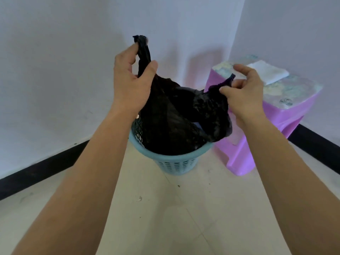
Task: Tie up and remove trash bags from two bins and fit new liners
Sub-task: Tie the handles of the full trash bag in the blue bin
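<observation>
A black trash bag [176,116] stands in a light blue perforated bin [174,163] on the floor in the room's corner. My left hand [128,83] grips the bag's left handle and holds it stretched upward, above the bin. My right hand [242,91] pinches the bag's right handle between thumb and fingers, lower and off to the right of the bin. The bag's mouth gapes open between both hands, and something dark lies inside it.
A purple plastic stool [266,126] stands right of the bin, touching it, with a folded white sheet [268,71] on its patterned top. White walls with a black skirting board [42,168] meet behind the bin. Pale tiled floor [174,218] extends toward me.
</observation>
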Demonstrator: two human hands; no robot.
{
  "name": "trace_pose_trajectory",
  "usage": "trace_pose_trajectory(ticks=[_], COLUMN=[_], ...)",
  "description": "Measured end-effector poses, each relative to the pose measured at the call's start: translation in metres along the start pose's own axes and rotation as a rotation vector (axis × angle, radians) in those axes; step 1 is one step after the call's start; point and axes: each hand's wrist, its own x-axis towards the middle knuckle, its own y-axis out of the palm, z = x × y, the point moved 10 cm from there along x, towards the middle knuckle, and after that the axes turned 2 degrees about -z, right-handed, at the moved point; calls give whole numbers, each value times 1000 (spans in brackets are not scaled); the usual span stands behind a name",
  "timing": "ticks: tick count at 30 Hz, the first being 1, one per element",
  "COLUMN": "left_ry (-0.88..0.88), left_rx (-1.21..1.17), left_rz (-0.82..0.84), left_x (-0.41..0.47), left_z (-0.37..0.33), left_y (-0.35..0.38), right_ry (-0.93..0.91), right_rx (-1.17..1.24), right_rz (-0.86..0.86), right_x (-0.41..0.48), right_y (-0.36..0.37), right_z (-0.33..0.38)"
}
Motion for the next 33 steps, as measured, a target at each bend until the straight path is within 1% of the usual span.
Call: trace_pose_trajectory(ticks=[2,4,5,6,8,9,10,12,13,15,17,18,20,21,22,23,26,27,29,31,32,33], left_ry=[19,47,49,32,-39,-84,-131,-232,-274,-316,-321,-309,-236,-184,-148,-152,-287,-307,-277,-227,-217,-220], left_rx=[-59,-42,-49,-79,-143,-147,-139,-126,-98,-6,79,148,373,483,548,565,462,411,353,305,262,222], left_rz=[-16,6,22,45,96,103,99,100,134,258,378,406,368,324,281,249,177,150,104,87,97,120], left_x=[-3,-6,-7,-7,-5,-4,-4,-6,-10,-24,-45,-54,-65,-65,-64,-63,-59,-56,-47,-34,-28,-22], left_z=[1,2,3,6,18,27,37,62,73,93,110,116,119,117,114,114,123,121,111,96,91,88], left_y=[-5,-5,-5,-4,-1,-1,-3,-4,-2,12,27,32,33,31,29,27,16,13,11,16,23,30], right_ry=[-98,-120,-67,24,222,271,276,257,259,283,323,352,402,382,319,228,-51,-114,-195,-188,-134,-42], right_rx=[33,-20,-66,-115,-226,-293,-356,-428,-414,-405,-450,-426,-220,-82,24,87,253,309,332,339,340,333], right_rz=[-58,-131,-153,-147,-44,20,58,22,-17,-112,-167,-168,-167,-178,-192,-206,-217,-208,-200,-170,-144,-108], right_x=[6,7,9,10,11,11,11,10,9,5,-4,-10,-19,-19,-15,-10,6,10,15,16,17,16], right_y=[-6,-14,-18,-21,-19,-17,-17,-24,-27,-33,-32,-28,-17,-13,-12,-12,-13,-13,-13,-10,-7,-3], right_z=[17,15,4,-11,-44,-55,-61,-64,-66,-69,-73,-76,-80,-77,-67,-49,15,32,56,60,54,43])
